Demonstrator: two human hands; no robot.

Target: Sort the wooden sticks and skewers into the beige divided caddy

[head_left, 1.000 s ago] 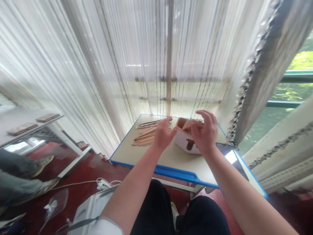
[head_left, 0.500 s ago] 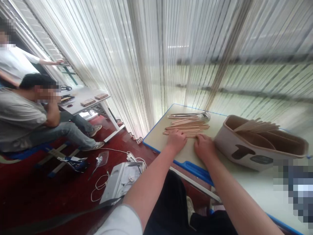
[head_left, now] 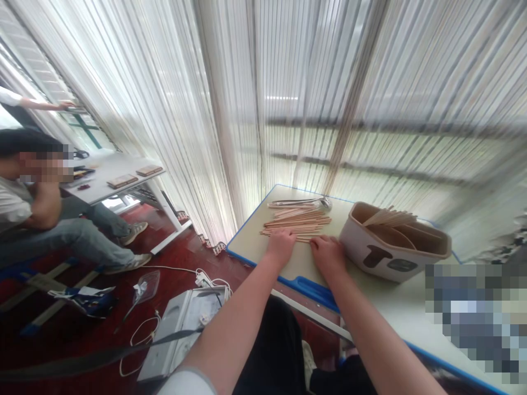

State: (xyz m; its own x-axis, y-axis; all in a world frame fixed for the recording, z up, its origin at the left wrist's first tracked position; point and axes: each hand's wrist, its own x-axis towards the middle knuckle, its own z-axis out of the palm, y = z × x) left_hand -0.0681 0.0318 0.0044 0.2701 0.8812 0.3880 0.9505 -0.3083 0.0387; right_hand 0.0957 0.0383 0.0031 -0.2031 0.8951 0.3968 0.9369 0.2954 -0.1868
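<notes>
In the head view, the near side of the loose wooden sticks (head_left: 298,222) is covered by the left hand (head_left: 281,246), fingers bent. Their right ends are neared by the right hand (head_left: 328,253), also bent; whether any are pinched cannot be told. Beyond both hands, 1 metal spoon (head_left: 325,203) is laid; right of them, 1 divided box (head_left: 387,257) is placed.

The blue-edged desk (head_left: 252,241) bore a divided container (head_left: 389,263); to the container's left lay wooden chopsticks (head_left: 298,221) and a metal spoon (head_left: 325,203).
</notes>
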